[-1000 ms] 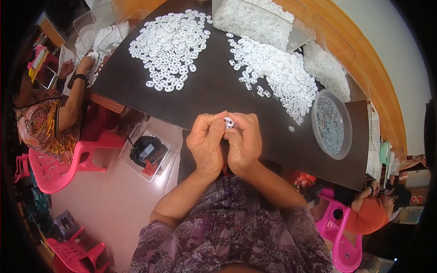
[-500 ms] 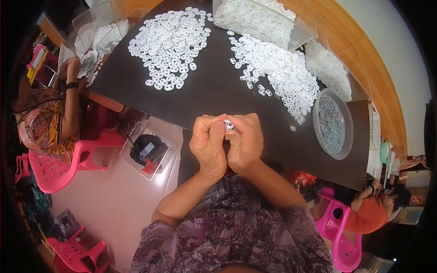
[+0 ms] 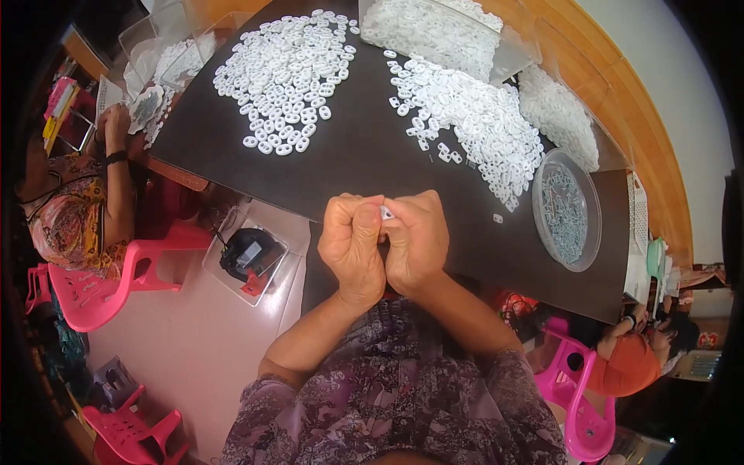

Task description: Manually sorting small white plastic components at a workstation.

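Observation:
Close together over the table's near edge, my left hand (image 3: 350,244) and my right hand (image 3: 419,240) are both closed. Their thumbs and fingertips pinch a small white plastic piece (image 3: 387,213) between them; most of it is hidden. Beyond my hands to the left lies a pile of white oval two-hole pieces (image 3: 291,66). A second heap of small flat white pieces (image 3: 465,108) spreads out at the right. One loose white piece (image 3: 497,218) sits to the right of my hands. Farther right is a round clear tub (image 3: 593,256) of small metallic screw-like parts (image 3: 564,213).
Clear bins (image 3: 508,54) full of white pieces line the dark table's (image 3: 360,147) far side. At the left a person (image 3: 77,209) works beside a pink chair (image 3: 132,271); another person (image 3: 628,360) sits at the right. A black device (image 3: 249,252) lies on a low stand.
The white piece has turned a little between my fingertips, and less of it shows. My left hand has shifted slightly left. The person at the left has moved their hands a little.

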A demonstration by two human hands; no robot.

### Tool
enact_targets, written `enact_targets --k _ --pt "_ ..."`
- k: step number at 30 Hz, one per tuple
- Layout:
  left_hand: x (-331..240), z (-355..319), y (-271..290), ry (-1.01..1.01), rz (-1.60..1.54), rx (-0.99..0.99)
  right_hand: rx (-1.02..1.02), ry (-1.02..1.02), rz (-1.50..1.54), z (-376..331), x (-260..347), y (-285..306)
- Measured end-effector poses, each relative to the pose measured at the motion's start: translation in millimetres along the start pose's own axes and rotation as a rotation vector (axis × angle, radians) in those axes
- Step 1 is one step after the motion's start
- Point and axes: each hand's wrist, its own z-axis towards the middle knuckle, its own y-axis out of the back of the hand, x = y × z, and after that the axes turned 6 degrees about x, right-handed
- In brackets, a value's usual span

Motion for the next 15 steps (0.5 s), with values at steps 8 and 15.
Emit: enact_targets --k 8,15 --pt "-9 12 -5 -0.078 0.081 0.074 -0.024 -0.08 0.068 14 8 14" --pt "-12 11 4 0.302 0.155 0.117 0.078 -0.076 -0.04 32 -21 72"
